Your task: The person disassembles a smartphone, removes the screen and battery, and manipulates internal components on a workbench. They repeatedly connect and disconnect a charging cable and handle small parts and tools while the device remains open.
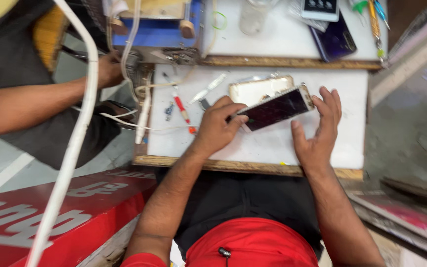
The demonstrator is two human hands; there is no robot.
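My left hand (218,126) grips the near end of a smartphone with a cracked dark screen (277,109), lying on a white work board (282,148). My right hand (319,126) rests open against the phone's right end, fingers spread and palm on the board. A pale gold phone back cover (258,89) lies just behind the phone. Whether a thin tool sits in my left hand is too blurred to tell.
A red-handled screwdriver (181,109), a white pen-like tool (207,89) and white cables (144,106) lie at the board's left. Another person's arm (30,106) reaches in from the left. Behind are a blue device (161,32), a glass (253,17), phones (332,39).
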